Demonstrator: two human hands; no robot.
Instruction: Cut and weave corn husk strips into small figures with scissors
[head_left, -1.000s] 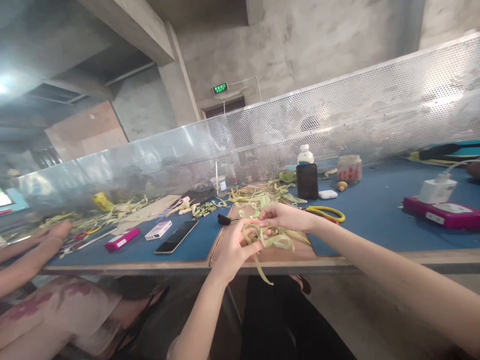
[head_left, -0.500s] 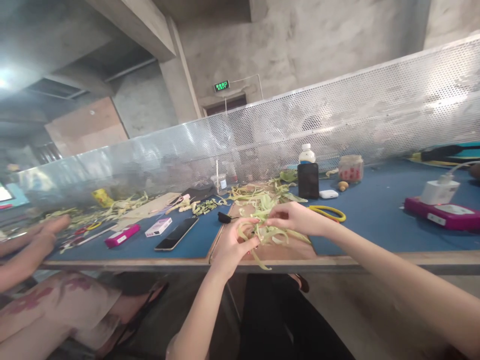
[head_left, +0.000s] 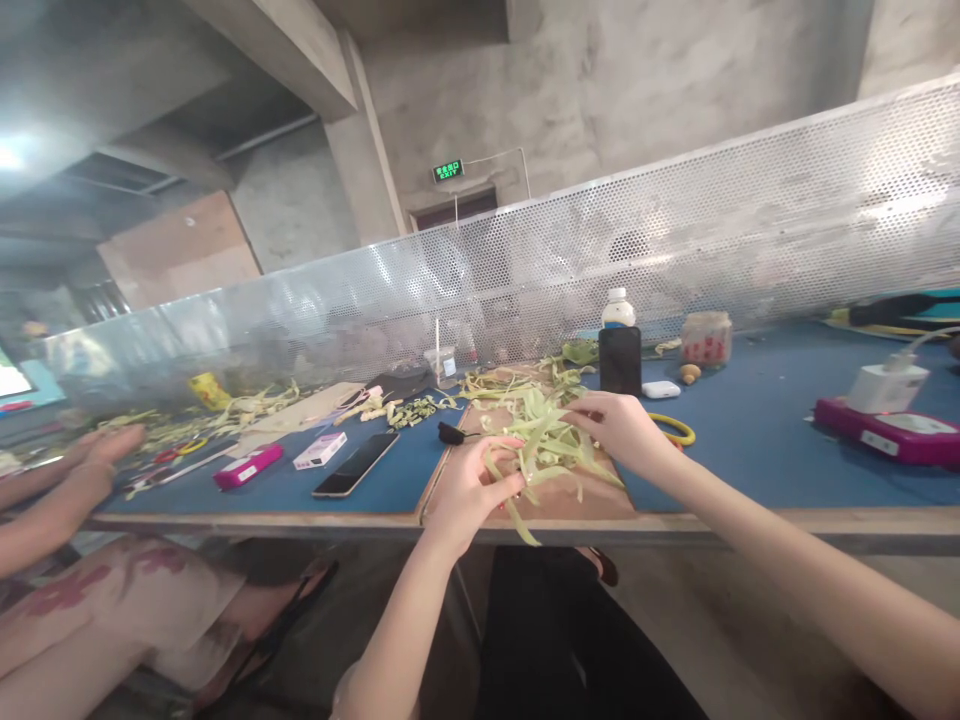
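Note:
My left hand [head_left: 469, 490] is closed in a pinch on a bundle of pale green leaf strips [head_left: 536, 430] that look like corn husk. One strip hangs down past its fingertips, over the near edge of the board. My right hand [head_left: 622, 430] is at the right side of the bundle, its fingers pinched together on the strips; which strip they grip is partly hidden. Beneath both hands lies a brown board [head_left: 600, 497], with more yellow-green strips [head_left: 499, 384] heaped at its far end.
On the blue tabletop [head_left: 750, 440], a black phone [head_left: 619, 362] stands against a white-capped bottle [head_left: 617, 305]. Yellow-handled scissors [head_left: 679, 430] and a magenta power bank [head_left: 885, 430] lie right. Left are another phone [head_left: 356, 465], a small box [head_left: 320, 450] and a co-worker's hands [head_left: 112, 445].
My right hand has moved right, away from my left hand, and the strips between them show more openly. My left hand keeps its hold almost in place.

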